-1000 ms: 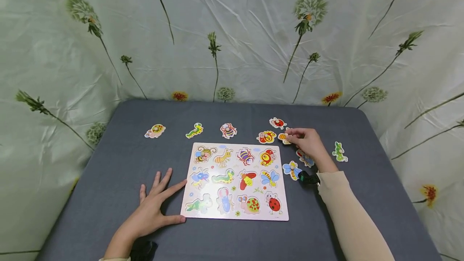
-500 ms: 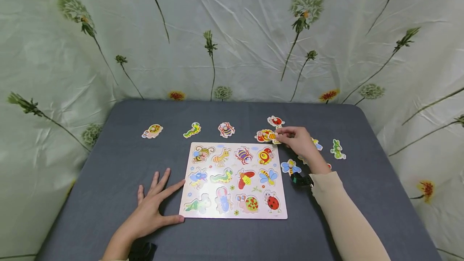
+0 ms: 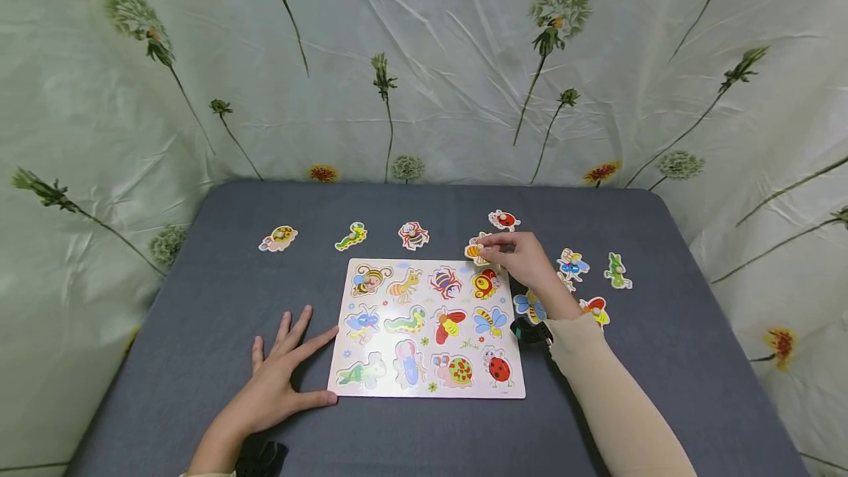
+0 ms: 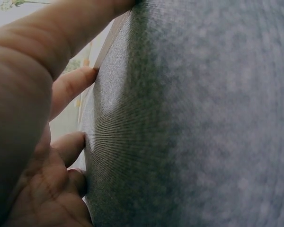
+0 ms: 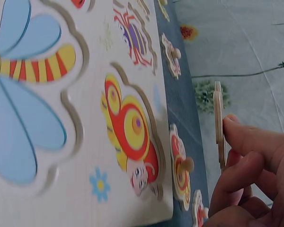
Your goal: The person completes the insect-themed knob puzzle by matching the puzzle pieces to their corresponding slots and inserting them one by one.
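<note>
Piece (image 3: 475, 250) pinched off the far right corner of the board (image 3: 397, 391)

Head view: the right hand (image 3: 526, 260) pinches a yellow-striped piece between thumb and fingers, just beyond the board's far edge and near its far right corner. The piece lies at the fingertips, on the left side of the hand; the fingers cover part of it, so its long axis cannot be told.

Right wrist view: the same piece appears edge-on, raised off the surface (image 3: 411, 440). A knobbed butterfly (image 5: 180, 179) lies flat, just beside the board's far edge.

Governing relation: from the grip, the board lies toward the surface's near and left edges. The recess closest to the grip is the corner recess (image 3: 486, 284); by judgement, any carry onto the board would have to cross its far edge inward. The right hand is plainly the nearer.

The left hand (image 3: 288, 366) stands at the opposite side, fingers spread and grasping nothing, index fingertip and thumb against the board's left edge, the thumb by the near left corner.

Also shown: a ladybird (image 3: 504, 220) and a spider (image 3: 414, 236) toward the surface's far edge; a dragonfly (image 3: 528, 305), partly covered, beside the board's right edge.
</note>
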Action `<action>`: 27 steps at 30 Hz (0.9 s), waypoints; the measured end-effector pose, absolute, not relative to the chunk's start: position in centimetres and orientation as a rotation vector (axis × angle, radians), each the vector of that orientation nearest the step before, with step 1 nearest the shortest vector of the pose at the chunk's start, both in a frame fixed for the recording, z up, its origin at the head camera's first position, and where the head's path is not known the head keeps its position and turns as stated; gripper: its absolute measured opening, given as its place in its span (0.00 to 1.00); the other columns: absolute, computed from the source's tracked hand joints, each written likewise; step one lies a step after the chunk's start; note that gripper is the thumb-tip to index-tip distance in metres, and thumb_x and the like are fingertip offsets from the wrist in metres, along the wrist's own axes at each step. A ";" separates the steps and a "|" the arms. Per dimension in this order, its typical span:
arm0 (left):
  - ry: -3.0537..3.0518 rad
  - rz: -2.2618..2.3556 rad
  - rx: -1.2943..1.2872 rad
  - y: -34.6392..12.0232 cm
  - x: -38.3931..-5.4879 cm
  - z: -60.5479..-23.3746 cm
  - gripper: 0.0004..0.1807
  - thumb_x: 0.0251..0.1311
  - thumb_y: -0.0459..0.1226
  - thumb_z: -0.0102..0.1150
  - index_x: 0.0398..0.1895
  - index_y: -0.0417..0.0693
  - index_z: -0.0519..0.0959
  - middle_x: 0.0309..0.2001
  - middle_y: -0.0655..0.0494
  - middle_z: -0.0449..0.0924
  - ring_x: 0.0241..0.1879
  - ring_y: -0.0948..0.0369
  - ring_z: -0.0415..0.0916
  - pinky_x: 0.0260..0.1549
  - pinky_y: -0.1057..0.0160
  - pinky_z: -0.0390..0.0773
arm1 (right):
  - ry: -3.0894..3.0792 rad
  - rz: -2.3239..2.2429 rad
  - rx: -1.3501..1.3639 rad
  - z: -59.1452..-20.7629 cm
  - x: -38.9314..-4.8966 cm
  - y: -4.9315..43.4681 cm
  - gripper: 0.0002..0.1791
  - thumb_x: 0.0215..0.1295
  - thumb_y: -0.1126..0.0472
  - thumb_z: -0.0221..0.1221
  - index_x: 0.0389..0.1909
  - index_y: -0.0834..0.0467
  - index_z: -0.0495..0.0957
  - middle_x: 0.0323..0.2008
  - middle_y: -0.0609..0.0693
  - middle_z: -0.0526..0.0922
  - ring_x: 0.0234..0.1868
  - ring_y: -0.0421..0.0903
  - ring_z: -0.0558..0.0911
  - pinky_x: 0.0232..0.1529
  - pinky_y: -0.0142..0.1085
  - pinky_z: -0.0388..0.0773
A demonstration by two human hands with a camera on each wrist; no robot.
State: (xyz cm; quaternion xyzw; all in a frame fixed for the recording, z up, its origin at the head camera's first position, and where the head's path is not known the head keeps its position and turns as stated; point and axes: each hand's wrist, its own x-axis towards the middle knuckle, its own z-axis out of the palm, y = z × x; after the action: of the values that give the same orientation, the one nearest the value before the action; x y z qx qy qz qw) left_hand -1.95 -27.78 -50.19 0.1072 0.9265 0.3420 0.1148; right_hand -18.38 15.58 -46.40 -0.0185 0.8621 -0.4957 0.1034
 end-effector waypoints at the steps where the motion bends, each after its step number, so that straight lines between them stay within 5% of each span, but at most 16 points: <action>1: 2.714 1.004 0.313 -27.8 -1.9 -50.2 0.55 0.42 0.65 0.83 0.79 0.72 0.72 0.89 0.42 0.43 0.86 0.28 0.28 0.67 0.14 0.21 | 2.537 -1.467 -0.055 -46.4 -18.3 15.4 0.14 0.74 0.60 0.68 0.56 0.61 0.89 0.49 0.61 0.89 0.38 0.49 0.77 0.30 0.32 0.73; 6: 2.706 1.018 0.302 -27.8 -1.9 -50.1 0.55 0.42 0.66 0.82 0.79 0.73 0.72 0.89 0.42 0.43 0.86 0.29 0.28 0.67 0.14 0.20 | 2.506 -1.482 -0.046 -46.5 -18.1 14.6 0.14 0.74 0.59 0.69 0.56 0.59 0.89 0.50 0.60 0.88 0.32 0.46 0.74 0.29 0.32 0.70; 20: 2.708 1.026 0.293 -27.8 -1.9 -50.1 0.55 0.42 0.65 0.83 0.79 0.71 0.73 0.89 0.43 0.43 0.86 0.28 0.28 0.68 0.14 0.20 | 2.480 -1.514 -0.124 -46.6 -17.7 11.7 0.12 0.71 0.62 0.70 0.51 0.62 0.90 0.52 0.60 0.90 0.39 0.43 0.78 0.34 0.30 0.73; 27: 2.709 1.027 0.296 -27.7 -1.9 -50.1 0.55 0.42 0.65 0.83 0.79 0.71 0.73 0.89 0.43 0.43 0.86 0.29 0.28 0.68 0.15 0.20 | 2.460 -1.534 -0.118 -47.0 -17.5 10.2 0.11 0.70 0.63 0.71 0.49 0.63 0.91 0.42 0.55 0.88 0.34 0.41 0.75 0.29 0.28 0.66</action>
State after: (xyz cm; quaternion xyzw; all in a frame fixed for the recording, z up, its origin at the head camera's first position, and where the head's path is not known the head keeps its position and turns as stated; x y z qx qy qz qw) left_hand -1.94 -27.70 -50.12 0.1010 0.9241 0.3504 0.1143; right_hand -17.48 10.23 -47.03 -0.0403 0.8418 -0.5247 0.1198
